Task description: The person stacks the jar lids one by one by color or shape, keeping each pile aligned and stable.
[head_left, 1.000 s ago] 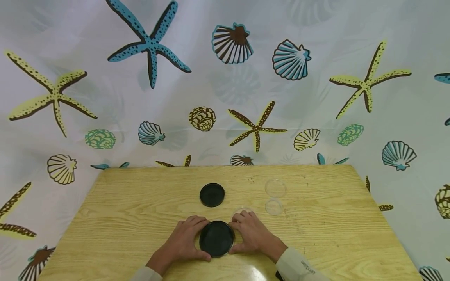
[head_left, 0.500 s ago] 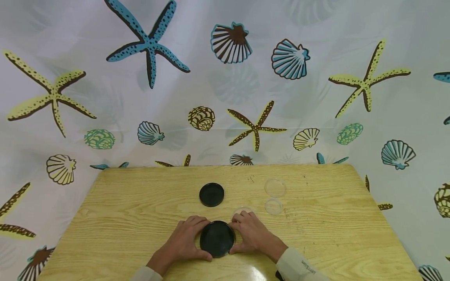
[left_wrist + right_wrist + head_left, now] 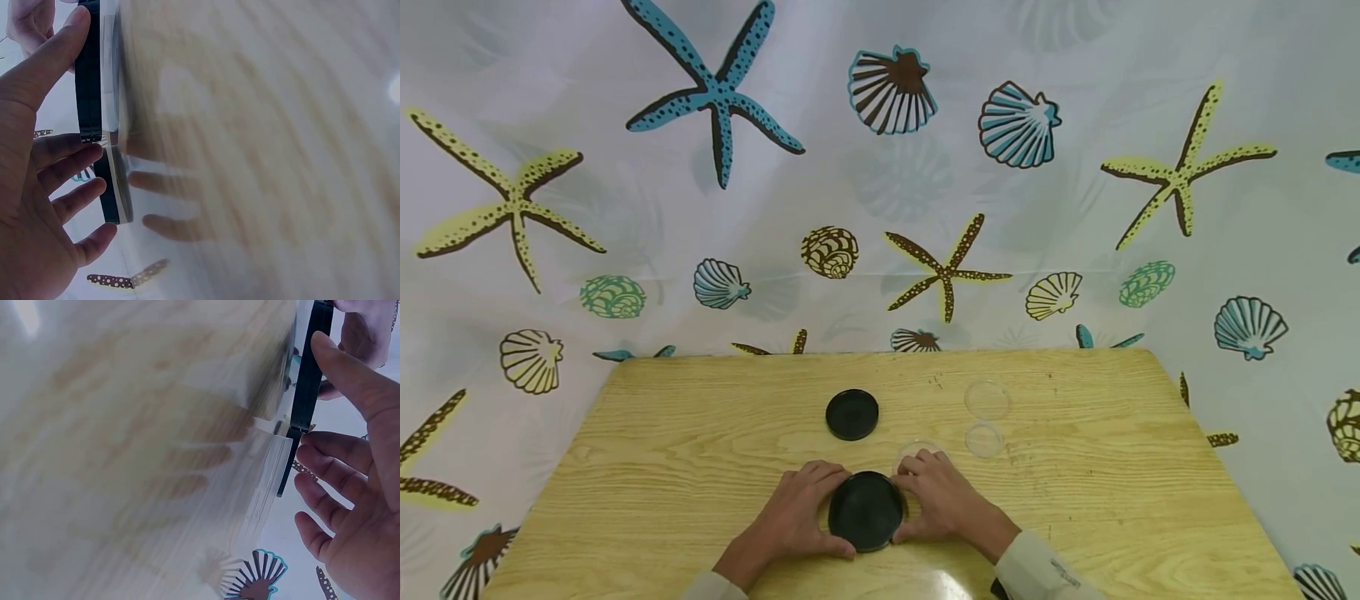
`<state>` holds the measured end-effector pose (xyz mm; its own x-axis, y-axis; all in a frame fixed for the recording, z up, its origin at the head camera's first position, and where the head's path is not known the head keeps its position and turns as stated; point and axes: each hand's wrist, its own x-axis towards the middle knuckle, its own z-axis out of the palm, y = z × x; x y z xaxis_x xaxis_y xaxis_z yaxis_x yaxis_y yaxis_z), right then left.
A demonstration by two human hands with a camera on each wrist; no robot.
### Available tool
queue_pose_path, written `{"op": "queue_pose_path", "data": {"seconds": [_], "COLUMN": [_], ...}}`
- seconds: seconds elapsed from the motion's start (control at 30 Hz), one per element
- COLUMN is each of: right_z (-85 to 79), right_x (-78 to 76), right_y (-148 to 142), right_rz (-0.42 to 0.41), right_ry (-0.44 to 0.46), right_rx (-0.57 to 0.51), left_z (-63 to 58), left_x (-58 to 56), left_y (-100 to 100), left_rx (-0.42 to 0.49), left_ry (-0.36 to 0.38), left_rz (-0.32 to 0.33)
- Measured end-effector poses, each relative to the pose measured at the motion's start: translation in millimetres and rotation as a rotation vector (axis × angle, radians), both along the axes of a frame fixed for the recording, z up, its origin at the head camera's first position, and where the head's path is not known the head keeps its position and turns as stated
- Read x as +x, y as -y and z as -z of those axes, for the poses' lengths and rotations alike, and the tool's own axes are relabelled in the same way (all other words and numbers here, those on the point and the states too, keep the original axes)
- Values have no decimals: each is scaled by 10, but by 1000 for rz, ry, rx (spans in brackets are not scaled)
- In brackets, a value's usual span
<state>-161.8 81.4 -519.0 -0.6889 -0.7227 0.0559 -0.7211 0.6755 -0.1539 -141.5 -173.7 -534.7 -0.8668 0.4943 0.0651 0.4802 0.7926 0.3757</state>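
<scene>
1. Pale yellow wood-grain table (image 3: 700, 433) across the lower part of the head view; glare spot near the front edge.
2. Behind and to both sides, white backdrop (image 3: 820, 183), printed with starfish and shells in blue, yellow, brown and green.
3. Near black dish (image 3: 866, 511): round, shallow, dark, thin raised rim; front middle of table, between both hands. Pale band under rim in wrist views; cannot tell if clear base or reflection.
4. Far black dish (image 3: 852, 414): also round; just beyond, slightly left.
5. Clear and round, right of far black dish: large clear dish (image 3: 987, 402), small clear dish (image 3: 983, 441) just in front. Third clear dish (image 3: 917, 447) partly hidden behind right fingers.
6. Left hand (image 3: 797, 512): curved round left side of near black dish, gripping rim; thumb at near edge, other fingers toward far edge.
7. Right hand (image 3: 936, 496): mirrored, gripping right side.
8. Light sleeves (image 3: 1045, 571) on both forearms.
</scene>
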Motion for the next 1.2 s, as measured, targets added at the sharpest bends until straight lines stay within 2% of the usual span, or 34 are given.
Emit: {"op": "queue_pose_path", "data": {"seconds": [0.23,0.53,0.9,1.2], "right_z": [-14,-52,-13,-1], "right_x": [34,60,110,123], "right_y": [-26,-36,-66,-84], "right_rz": [6,11,12,-12], "right_ry": [-23,5,15,-8], "right_rx": [-10,1,-1,5], "left_z": [-22,-31,-13,15], "left_x": [26,48,108,130], "left_y": [-27,-46,-75,-91], "left_rx": [2,-10,-15,-45], "left_ry": [-6,-13,16,8], "left_rz": [7,18,10,23]}}
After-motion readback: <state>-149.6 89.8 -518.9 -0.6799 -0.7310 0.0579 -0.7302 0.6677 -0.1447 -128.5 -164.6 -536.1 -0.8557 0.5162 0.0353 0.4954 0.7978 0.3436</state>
